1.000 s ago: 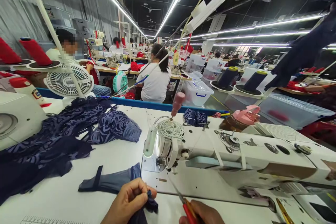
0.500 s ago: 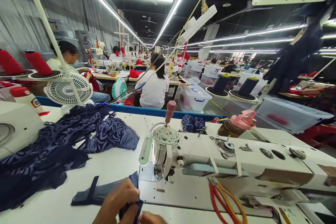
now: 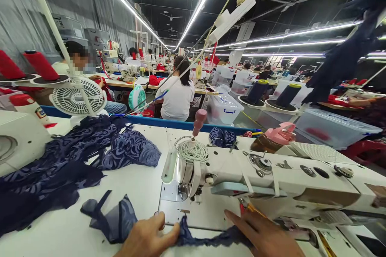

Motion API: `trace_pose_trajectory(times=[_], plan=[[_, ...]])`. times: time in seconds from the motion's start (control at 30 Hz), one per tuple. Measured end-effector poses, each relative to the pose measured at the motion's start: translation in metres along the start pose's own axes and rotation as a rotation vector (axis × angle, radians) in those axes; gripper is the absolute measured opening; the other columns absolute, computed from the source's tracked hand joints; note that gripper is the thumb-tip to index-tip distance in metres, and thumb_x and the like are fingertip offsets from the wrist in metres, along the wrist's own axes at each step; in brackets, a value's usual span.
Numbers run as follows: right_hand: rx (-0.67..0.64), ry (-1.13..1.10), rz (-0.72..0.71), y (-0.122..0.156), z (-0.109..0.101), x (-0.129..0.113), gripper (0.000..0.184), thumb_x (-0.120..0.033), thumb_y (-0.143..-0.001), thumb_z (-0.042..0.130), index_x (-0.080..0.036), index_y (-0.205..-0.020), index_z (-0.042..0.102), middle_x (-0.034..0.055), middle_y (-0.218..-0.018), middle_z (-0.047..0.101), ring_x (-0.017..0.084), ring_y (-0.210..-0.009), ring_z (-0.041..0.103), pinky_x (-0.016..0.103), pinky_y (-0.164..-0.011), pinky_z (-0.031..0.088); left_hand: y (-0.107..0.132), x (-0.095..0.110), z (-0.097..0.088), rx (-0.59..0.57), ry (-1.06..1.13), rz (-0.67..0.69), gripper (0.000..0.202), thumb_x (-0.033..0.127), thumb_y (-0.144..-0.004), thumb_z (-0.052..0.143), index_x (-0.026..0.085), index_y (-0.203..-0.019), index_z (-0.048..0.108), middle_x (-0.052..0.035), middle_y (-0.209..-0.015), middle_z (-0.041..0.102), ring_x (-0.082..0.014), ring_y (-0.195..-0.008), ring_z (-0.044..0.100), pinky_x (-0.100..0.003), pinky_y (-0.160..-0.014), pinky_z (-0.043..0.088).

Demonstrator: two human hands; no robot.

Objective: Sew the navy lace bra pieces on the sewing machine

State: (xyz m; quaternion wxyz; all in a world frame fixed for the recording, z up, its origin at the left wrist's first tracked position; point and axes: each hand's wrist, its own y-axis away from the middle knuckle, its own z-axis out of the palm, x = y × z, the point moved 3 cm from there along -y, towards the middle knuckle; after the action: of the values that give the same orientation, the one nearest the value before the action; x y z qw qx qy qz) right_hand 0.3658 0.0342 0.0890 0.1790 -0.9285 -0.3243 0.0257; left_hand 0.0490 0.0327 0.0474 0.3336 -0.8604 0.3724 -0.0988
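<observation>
A strip of dark navy lace-edged fabric [image 3: 208,240] stretches between my two hands at the front of the sewing machine bed. My left hand [image 3: 147,235] has its thumb pressed on the strip's left end, index finger pointing forward. At the other end, my right hand [image 3: 265,235] lies over the fabric with its fingers extended; its thumb is hidden. Left of my left hand rests a navy patterned fabric piece [image 3: 126,217] with sheer parts and a dark band. The needle area of the sewing machine [image 3: 193,176] stands just beyond. Red-and-orange-handled pliers [image 3: 251,209] are mostly hidden behind my right hand.
Heaped navy patterned fabric [image 3: 69,148] covers the table's left side. A pink-handled tool [image 3: 199,122] stands on the machine head. A pink-lidded bottle [image 3: 280,134] is behind the machine. Beyond the blue table edge [image 3: 169,120] sits a person in white [image 3: 176,96].
My hands have moved apart, the right one going right in front of the pliers, spreading the navy strip between them. The patterned piece on the left is now more crumpled.
</observation>
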Motion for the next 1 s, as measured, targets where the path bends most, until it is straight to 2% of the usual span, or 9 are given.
trace_pose_trajectory(times=[0.07, 0.13, 0.2, 0.27, 0.37, 0.5, 0.6, 0.8, 1.0], plan=[[0.014, 0.160, 0.001, 0.009, 0.013, 0.002, 0.067, -0.005, -0.073, 0.058, -0.029, -0.135, 0.058, 0.0112, -0.111, 0.073, 0.035, -0.096, 0.070, 0.051, -0.083, 0.056, -0.002, 0.016, 0.015, 0.080, -0.018, 0.063, 0.040, 0.007, -0.100, 0.033, 0.025, -0.104, 0.068, -0.0037, -0.079, 0.067, -0.0152, -0.059, 0.063, -0.024, -0.053, 0.045], [0.018, 0.154, -0.061, 0.013, 0.031, -0.013, 0.063, -0.009, -0.074, 0.060, -0.025, -0.135, 0.057, 0.0125, -0.127, 0.067, 0.035, -0.113, 0.063, 0.053, -0.093, 0.051, -0.003, 0.025, 0.020, 0.147, -0.001, 0.102, 0.037, 0.009, -0.102, 0.036, 0.022, -0.100, 0.070, -0.0050, -0.096, 0.072, -0.0192, -0.087, 0.068, -0.032, -0.083, 0.050], [0.072, 0.043, -0.172, 0.009, 0.046, -0.040, 0.053, -0.010, -0.080, 0.059, -0.022, -0.133, 0.056, 0.0095, -0.129, 0.066, 0.028, -0.117, 0.062, 0.044, -0.099, 0.049, -0.003, 0.029, 0.020, 0.172, 0.058, 0.124, 0.037, 0.014, -0.105, 0.035, 0.019, -0.096, 0.071, -0.0029, -0.102, 0.073, -0.0194, -0.103, 0.064, -0.039, -0.111, 0.035], [0.143, -0.071, -0.189, -0.004, 0.053, -0.064, 0.044, -0.005, -0.085, 0.054, -0.020, -0.126, 0.058, 0.0059, -0.121, 0.071, 0.020, -0.112, 0.064, 0.035, -0.099, 0.048, -0.004, 0.031, 0.019, 0.144, 0.095, 0.131, 0.038, 0.015, -0.106, 0.035, 0.017, -0.097, 0.072, -0.0013, -0.099, 0.074, -0.0175, -0.102, 0.064, -0.043, -0.122, 0.019], [0.134, -0.201, -0.146, -0.032, 0.058, -0.086, 0.036, -0.007, -0.089, 0.052, -0.019, -0.122, 0.058, 0.0050, -0.118, 0.072, 0.017, -0.110, 0.064, 0.030, -0.097, 0.047, -0.004, 0.033, 0.018, 0.075, 0.085, 0.157, 0.036, 0.017, -0.106, 0.035, 0.017, -0.104, 0.072, -0.0015, -0.099, 0.075, -0.0173, -0.102, 0.065, -0.050, -0.125, 0.011], [-0.019, -0.210, -0.115, -0.053, 0.066, -0.089, 0.046, -0.012, -0.084, 0.054, -0.022, -0.129, 0.056, 0.0055, -0.125, 0.068, 0.022, -0.114, 0.060, 0.038, -0.102, 0.041, -0.001, 0.034, 0.019, 0.179, 0.116, 0.093, 0.035, 0.020, -0.106, 0.039, 0.019, -0.096, 0.073, 0.0004, -0.094, 0.076, -0.0194, -0.104, 0.064, -0.054, -0.124, 0.012], [0.030, -0.196, -0.035, -0.052, 0.077, -0.084, 0.055, -0.013, -0.076, 0.057, -0.022, -0.130, 0.056, 0.0096, -0.122, 0.065, 0.026, -0.109, 0.058, 0.045, -0.101, 0.037, 0.001, 0.034, 0.021, 0.250, 0.153, 0.021, 0.034, 0.022, -0.105, 0.042, 0.020, -0.089, 0.073, 0.0023, -0.091, 0.076, -0.0200, -0.103, 0.064, -0.055, -0.124, 0.013], [0.069, -0.207, -0.024, -0.048, 0.092, -0.090, 0.056, -0.010, -0.079, 0.056, -0.027, -0.133, 0.055, 0.0070, -0.107, 0.062, 0.023, -0.093, 0.056, 0.037, -0.085, 0.039, 0.004, 0.032, 0.026, 0.134, 0.135, 0.078, 0.034, 0.020, -0.106, 0.039, 0.020, -0.099, 0.072, -0.0002, -0.092, 0.074, -0.0204, -0.107, 0.063, -0.060, -0.123, 0.004], [0.131, -0.209, 0.051, -0.047, 0.091, -0.091, 0.058, -0.008, -0.078, 0.055, -0.027, -0.134, 0.055, 0.0074, -0.102, 0.058, 0.023, -0.089, 0.053, 0.038, -0.081, 0.038, 0.022, 0.028, 0.042, 0.176, 0.184, 0.051, 0.036, 0.018, -0.105, 0.035, 0.023, -0.103, 0.070, -0.0010, -0.097, 0.074, -0.0223, -0.110, 0.061, -0.070, -0.118, 0.001]])
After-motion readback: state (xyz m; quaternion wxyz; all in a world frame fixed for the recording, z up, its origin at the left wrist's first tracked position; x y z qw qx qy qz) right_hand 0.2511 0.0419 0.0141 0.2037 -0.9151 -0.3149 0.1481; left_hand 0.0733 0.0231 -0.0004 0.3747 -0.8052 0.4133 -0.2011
